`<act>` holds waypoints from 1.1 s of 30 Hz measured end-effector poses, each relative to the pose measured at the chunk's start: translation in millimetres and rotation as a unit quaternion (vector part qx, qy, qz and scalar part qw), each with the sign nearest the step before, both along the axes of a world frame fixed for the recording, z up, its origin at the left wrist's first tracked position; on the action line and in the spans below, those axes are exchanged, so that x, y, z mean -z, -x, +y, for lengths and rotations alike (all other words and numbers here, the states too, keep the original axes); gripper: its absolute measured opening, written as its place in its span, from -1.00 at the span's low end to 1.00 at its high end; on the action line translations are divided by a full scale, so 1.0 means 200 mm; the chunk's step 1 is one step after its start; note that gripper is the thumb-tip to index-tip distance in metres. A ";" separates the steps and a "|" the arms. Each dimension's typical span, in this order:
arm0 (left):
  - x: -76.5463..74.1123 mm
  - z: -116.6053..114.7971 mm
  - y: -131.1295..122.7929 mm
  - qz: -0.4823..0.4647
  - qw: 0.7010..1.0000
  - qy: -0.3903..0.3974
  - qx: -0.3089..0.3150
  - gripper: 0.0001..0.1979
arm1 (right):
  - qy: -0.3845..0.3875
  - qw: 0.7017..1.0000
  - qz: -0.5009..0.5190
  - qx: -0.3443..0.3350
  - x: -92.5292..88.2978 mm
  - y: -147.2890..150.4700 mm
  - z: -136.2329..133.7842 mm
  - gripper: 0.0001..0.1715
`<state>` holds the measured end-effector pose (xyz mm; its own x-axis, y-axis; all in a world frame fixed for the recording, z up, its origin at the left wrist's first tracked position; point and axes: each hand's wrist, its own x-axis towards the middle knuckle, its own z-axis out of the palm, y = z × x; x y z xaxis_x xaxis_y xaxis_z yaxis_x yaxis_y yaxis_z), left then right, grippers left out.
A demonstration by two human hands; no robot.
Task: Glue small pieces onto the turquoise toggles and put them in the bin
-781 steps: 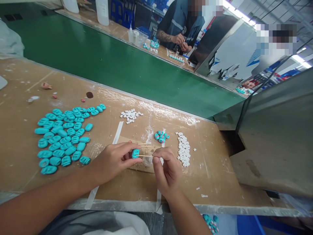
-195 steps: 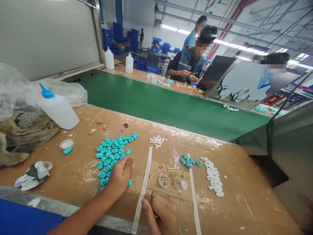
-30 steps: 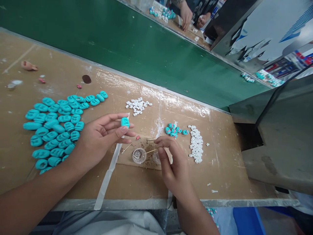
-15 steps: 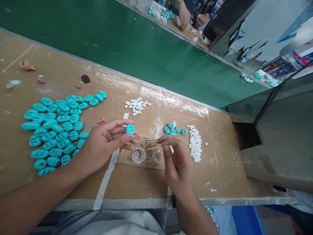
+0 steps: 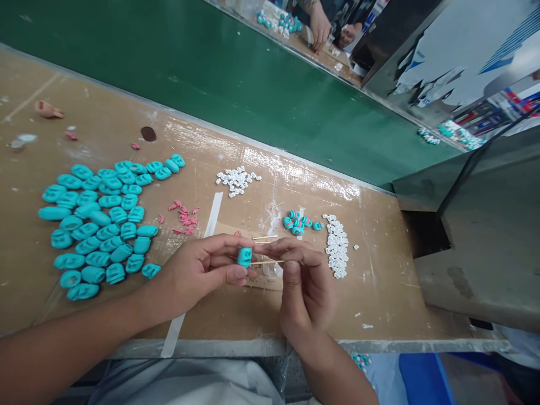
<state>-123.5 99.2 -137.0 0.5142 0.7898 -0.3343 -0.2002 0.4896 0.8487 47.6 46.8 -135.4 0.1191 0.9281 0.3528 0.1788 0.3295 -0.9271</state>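
Between the thumb and fingers of my left hand (image 5: 206,264) is a small turquoise moulded piece (image 5: 244,257) with recesses in its face. My right hand (image 5: 306,275) pinches a thin wooden stick (image 5: 268,262), whose tip reaches the right side of the piece; whether it touches, I cannot tell. Below the hands, a small clear cup (image 5: 272,270) is partly covered by my right fingers. Another stick (image 5: 265,237) lies just beyond them. Small pink pieces (image 5: 185,219) are scattered left of my left hand.
Many turquoise pieces (image 5: 97,230) cover the left of the cardboard-topped table. White ring-like bits form one pile (image 5: 236,180) at the back and another (image 5: 337,247) at right, beside turquoise-and-pink pieces (image 5: 297,222). Across the green divider (image 5: 189,73), another person's hand (image 5: 319,25) is at work.
My left hand has moved right and slightly down with the turquoise piece, now over the left clear cup. The stick in my right hand has come up to the piece.
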 end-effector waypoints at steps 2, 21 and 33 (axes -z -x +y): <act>-0.01 0.00 0.00 0.007 1.000 -0.002 0.000 -0.74 | -0.003 1.000 -0.006 -0.004 0.00 0.00 0.00 -0.79; -0.01 0.00 -0.01 -0.026 0.999 0.018 0.011 -0.72 | -0.007 0.998 -0.063 -0.003 0.01 -0.02 0.01 -0.79; -0.01 0.00 -0.01 -0.012 1.000 0.008 0.001 -0.71 | -0.015 0.998 -0.062 -0.003 0.01 -0.02 0.01 -0.78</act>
